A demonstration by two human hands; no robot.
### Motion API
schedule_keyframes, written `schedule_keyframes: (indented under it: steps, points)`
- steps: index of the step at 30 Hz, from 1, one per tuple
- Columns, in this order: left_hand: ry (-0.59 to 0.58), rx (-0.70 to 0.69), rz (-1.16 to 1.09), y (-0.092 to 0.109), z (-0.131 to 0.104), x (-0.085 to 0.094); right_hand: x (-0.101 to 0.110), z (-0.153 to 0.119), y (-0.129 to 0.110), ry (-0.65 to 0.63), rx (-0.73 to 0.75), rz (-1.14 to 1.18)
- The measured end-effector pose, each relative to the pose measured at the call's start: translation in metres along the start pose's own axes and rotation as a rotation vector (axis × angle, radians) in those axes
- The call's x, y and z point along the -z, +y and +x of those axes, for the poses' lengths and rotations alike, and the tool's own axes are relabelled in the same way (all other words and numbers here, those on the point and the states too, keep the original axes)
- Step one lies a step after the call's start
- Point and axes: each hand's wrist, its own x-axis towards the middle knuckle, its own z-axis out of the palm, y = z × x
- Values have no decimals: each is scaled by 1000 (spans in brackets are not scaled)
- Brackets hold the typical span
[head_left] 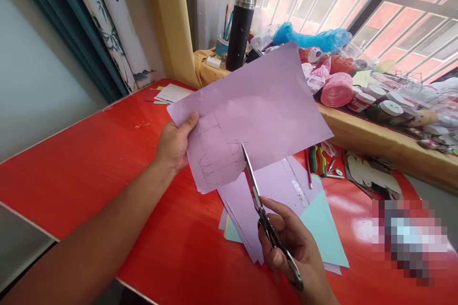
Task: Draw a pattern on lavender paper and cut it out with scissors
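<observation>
My left hand (175,145) pinches the left edge of a purple sheet of paper (265,100), thumb on top, holding it raised above the table. Pencil lines forming a boxy outline with small zigzag marks show on the sheet's lower left part. In my right hand (286,238) is a pair of scissors (259,205), fingers around the dark handles. The blades point up and reach the sheet's lower edge, beside the drawn lines, where the edge looks cut. Below lies a stack of purple paper (265,190) with a light blue sheet (325,228) under it.
On the red table (168,243) lie a clear ruler (296,183), a red pencil (308,169), pliers (318,159) and grey cut pieces (372,174). A black thermos (239,33) and many jars (390,109) crowd the window ledge. A blurred-out object (408,238) sits at right.
</observation>
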Motion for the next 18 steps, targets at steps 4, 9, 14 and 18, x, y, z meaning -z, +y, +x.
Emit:
schedule_keyframes:
  steps: [4, 9, 14, 18]
  points:
    - [2, 2, -4, 1, 1, 1, 0, 0, 1, -1, -7, 1]
    - [7, 22, 8, 2, 1, 0, 0, -1, 0, 3, -24, -31]
    - [-5, 29, 8, 1, 1, 1, 0, 0, -1, -2, -24, -26]
    - [-23, 22, 9, 1, 0, 1, 0, 0, -3, -13, -20, -11]
